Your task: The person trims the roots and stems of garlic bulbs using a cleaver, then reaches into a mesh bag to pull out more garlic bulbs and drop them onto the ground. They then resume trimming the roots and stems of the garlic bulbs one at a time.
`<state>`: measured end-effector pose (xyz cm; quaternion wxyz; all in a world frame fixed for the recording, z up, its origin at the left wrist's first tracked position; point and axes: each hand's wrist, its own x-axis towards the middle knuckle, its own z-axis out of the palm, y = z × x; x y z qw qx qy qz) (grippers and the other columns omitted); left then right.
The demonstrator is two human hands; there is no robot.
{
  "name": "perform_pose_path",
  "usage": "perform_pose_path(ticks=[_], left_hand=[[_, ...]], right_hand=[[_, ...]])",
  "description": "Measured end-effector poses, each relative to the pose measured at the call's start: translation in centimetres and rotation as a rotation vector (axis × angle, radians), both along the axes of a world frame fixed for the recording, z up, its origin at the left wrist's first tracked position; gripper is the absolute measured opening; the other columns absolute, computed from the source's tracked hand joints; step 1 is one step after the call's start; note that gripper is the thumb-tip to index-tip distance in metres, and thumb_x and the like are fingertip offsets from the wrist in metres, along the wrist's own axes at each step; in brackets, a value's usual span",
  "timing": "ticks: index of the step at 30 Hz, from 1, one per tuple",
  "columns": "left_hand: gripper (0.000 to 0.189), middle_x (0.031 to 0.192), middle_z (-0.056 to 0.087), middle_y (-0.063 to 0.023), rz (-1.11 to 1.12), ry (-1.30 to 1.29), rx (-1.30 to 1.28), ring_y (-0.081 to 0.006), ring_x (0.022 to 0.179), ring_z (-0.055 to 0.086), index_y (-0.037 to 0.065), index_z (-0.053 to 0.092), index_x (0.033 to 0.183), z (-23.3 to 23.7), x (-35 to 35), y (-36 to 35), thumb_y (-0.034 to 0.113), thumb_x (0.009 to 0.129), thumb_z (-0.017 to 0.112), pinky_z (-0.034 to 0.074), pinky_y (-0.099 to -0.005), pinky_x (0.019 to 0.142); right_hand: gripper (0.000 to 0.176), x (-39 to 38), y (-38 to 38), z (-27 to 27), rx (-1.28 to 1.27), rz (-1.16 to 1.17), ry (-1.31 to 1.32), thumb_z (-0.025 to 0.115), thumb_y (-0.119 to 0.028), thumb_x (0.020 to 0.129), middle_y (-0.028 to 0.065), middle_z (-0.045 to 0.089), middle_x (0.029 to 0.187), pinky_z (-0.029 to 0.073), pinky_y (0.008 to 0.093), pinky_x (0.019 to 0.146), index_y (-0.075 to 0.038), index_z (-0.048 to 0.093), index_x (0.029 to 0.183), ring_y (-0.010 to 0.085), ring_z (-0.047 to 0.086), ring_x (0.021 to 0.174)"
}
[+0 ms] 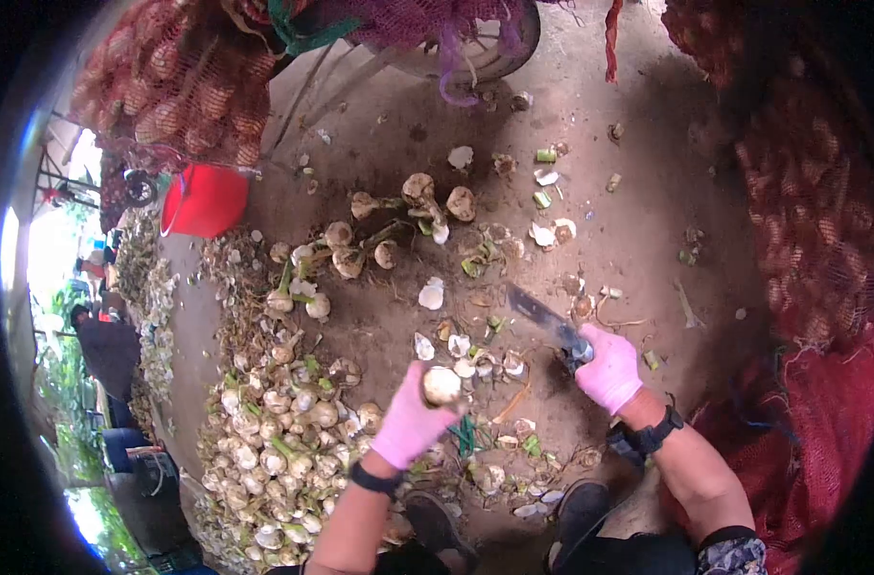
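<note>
My left hand (413,422), in a pink glove, is closed around a pale garlic bulb (442,385). To its right, my right hand (610,370), also gloved in pink, grips a knife by its handle. The knife's dark flat blade (537,311) points up and to the left, apart from the bulb. Beside my left forearm lies a large heap of trimmed garlic bulbs (274,460). Farther out, several garlic bulbs with green stalks (349,261) rest on the ground.
Red mesh sacks (811,220) full of bulbs line the right side, and another sack (183,86) is at upper left. A red bucket (211,201) stands below that one. A wheel (485,53) is at the top. Peel and stalk scraps litter the floor around my shoes (582,508).
</note>
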<state>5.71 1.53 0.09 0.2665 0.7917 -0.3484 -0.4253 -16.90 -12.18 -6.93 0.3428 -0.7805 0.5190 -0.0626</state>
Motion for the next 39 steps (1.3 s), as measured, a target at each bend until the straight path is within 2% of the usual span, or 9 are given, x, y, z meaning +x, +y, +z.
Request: perform_pose_path(ticks=[6,11,15,22,29,31,32,35,39], left_hand=[[0.06,0.103,0.063,-0.0191,-0.82,-0.504,0.876,-0.0326,0.096,0.061,0.002,0.053,0.112,2.1,15.4,3.1,0.033,0.064,0.074,0.048,-0.0374,0.088],[0.059,0.114,0.059,-0.0211,-0.281,-0.698,0.062,-0.0331,0.106,0.058,0.001,0.05,0.121,-0.2,16.4,-3.2,0.026,0.071,0.07,0.045,-0.0413,0.091],[0.067,0.125,0.049,-0.0241,-0.166,-0.704,-0.104,-0.0398,0.113,0.051,0.002,0.041,0.128,-4.9,12.5,-14.4,0.028,0.073,0.069,0.044,-0.0444,0.092],[0.075,0.132,0.038,-0.0306,0.073,-0.772,-0.167,-0.0435,0.113,0.05,0.005,0.033,0.134,-10.4,12.3,-25.8,0.024,0.073,0.072,0.047,-0.0436,0.091],[0.057,0.112,0.049,-0.0242,-0.28,-0.655,-0.101,-0.0408,0.105,0.052,0.007,0.044,0.122,-10.6,10.7,-19.1,0.015,0.07,0.066,0.048,-0.0485,0.085],[0.083,0.141,0.037,-0.0238,-0.597,-0.369,0.441,-0.039,0.134,0.03,0.004,0.03,0.141,-6.2,9.3,-16.8,0.028,0.073,0.071,0.029,-0.0399,0.112],[0.08,0.138,0.041,-0.0223,-0.673,-0.222,0.395,-0.0393,0.131,0.035,0.004,0.033,0.139,-8.5,11.2,-13.9,0.026,0.072,0.071,0.03,-0.0412,0.111],[0.073,0.135,0.043,-0.0243,-0.437,-0.529,0.264,-0.0385,0.123,0.044,0.007,0.038,0.136,-4.7,13.4,-15.7,0.019,0.071,0.069,0.039,-0.0411,0.103],[0.071,0.134,0.042,-0.0253,-0.2,-0.995,0.155,-0.0382,0.12,0.047,0.008,0.041,0.133,-8.4,21.1,-20.7,0.012,0.068,0.068,0.042,-0.0421,0.098]], right_hand=[[0.021,-0.3,-1.9,-3.3,0.126,-0.142,-0.208,0.068,-0.02,0.074,0.0199,0.061,0.075,0.048,0.0438,0.066,-0.01,0.061,0.09,0.0391,0.061,0.077],[0.022,1.4,-4.5,-6.0,0.163,-0.232,-0.254,0.073,-0.016,0.076,0.0107,0.054,0.061,0.044,0.0357,0.054,-0.001,0.057,0.081,0.0231,0.05,0.053],[0.019,2.3,-5.0,-5.5,0.435,-0.428,-0.393,0.074,-0.016,0.077,0.0038,0.055,0.06,0.042,0.0323,0.049,-0.004,0.058,0.078,0.0133,0.049,0.051],[0.02,1.9,-5.3,-6.9,0.337,-0.445,-0.383,0.074,-0.016,0.076,0.0057,0.056,0.059,0.044,0.0336,0.055,-0.002,0.059,0.071,0.0158,0.051,0.055],[0.016,1.9,-4.8,-8.3,0.424,-0.454,-0.397,0.071,-0.011,0.075,0.0072,0.057,0.06,0.044,0.0341,0.055,-0.003,0.058,0.069,0.0176,0.052,0.056],[0.016,2.2,-5.1,-6.9,0.409,-0.427,-0.39,0.072,-0.01,0.075,0.0061,0.055,0.059,0.043,0.0334,0.054,-0.003,0.058,0.07,0.0162,0.051,0.055],[0.016,2.3,-5.2,-6.3,0.382,-0.407,-0.378,0.072,-0.01,0.075,0.005,0.054,0.059,0.043,0.0327,0.054,-0.003,0.058,0.071,0.0148,0.049,0.055],[0.018,2.3,-5.1,-6.2,0.402,-0.405,-0.385,0.073,-0.01,0.074,0.0035,0.052,0.058,0.041,0.0316,0.053,-0.002,0.057,0.071,0.0129,0.045,0.055],[0.018,2.0,-5.2,-7.4,0.448,-0.437,-0.324,0.073,-0.01,0.074,0.0031,0.052,0.059,0.041,0.0313,0.053,-0.002,0.057,0.071,0.0123,0.044,0.055]])
